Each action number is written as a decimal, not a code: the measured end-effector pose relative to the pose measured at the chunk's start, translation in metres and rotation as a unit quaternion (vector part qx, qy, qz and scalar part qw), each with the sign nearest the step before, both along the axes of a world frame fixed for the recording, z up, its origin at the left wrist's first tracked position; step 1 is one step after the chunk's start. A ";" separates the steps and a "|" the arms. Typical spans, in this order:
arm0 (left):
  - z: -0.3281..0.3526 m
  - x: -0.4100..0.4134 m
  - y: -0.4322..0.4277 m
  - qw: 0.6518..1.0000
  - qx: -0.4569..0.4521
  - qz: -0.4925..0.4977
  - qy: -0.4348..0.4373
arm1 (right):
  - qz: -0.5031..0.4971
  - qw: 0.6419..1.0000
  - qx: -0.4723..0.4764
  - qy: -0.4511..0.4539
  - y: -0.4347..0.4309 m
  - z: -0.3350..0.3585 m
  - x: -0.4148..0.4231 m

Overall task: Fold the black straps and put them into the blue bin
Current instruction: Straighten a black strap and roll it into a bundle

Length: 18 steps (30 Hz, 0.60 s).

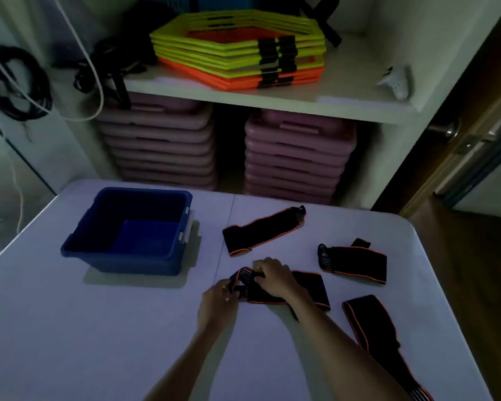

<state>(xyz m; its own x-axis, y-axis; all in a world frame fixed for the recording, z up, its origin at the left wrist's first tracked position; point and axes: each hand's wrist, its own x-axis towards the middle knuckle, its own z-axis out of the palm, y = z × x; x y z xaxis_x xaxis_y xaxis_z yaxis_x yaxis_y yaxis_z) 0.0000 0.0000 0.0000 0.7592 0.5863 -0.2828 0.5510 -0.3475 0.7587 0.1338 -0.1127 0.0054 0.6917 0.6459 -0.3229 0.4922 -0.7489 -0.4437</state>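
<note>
Several black straps with orange edging lie on the pale table [99, 328]. Both hands work on the near middle strap [310, 287]. My left hand [217, 299] pinches its striped left end, while my right hand [272, 277] presses down on top of the strap's folded part. Another strap [261, 231] lies beyond them, one folded strap [356, 261] sits to the right, and a long one [370, 322] stretches toward the near right edge. The blue bin [99, 247] stands on the table to the left, with nothing visible inside.
Behind the table a white shelf unit [272, 96] holds stacked yellow and orange hexagon frames [237, 50], with stacks of pink boards [295, 157] beneath. Black cords [18, 82] hang at the left. A door [460, 134] stands at the right.
</note>
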 end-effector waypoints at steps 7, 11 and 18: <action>0.023 0.007 0.000 0.994 -0.044 0.050 -0.089 | -0.075 0.991 0.099 0.043 -0.003 0.010 0.006; 0.037 0.025 0.015 0.990 0.042 0.021 -0.130 | -0.083 0.976 0.185 0.075 -0.019 0.041 0.015; 0.140 0.066 0.026 0.945 0.071 -0.028 -0.319 | -0.081 0.929 0.358 0.053 -0.041 0.148 0.030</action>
<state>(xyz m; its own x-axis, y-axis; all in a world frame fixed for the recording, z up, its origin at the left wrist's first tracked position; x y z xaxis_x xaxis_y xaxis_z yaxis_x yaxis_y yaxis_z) 0.0658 0.0260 0.1401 0.7793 0.5383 0.3208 -0.0242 -0.4857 0.8738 0.1635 -0.1539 0.1536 0.7876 0.6113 0.0772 0.3237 -0.3039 -0.8960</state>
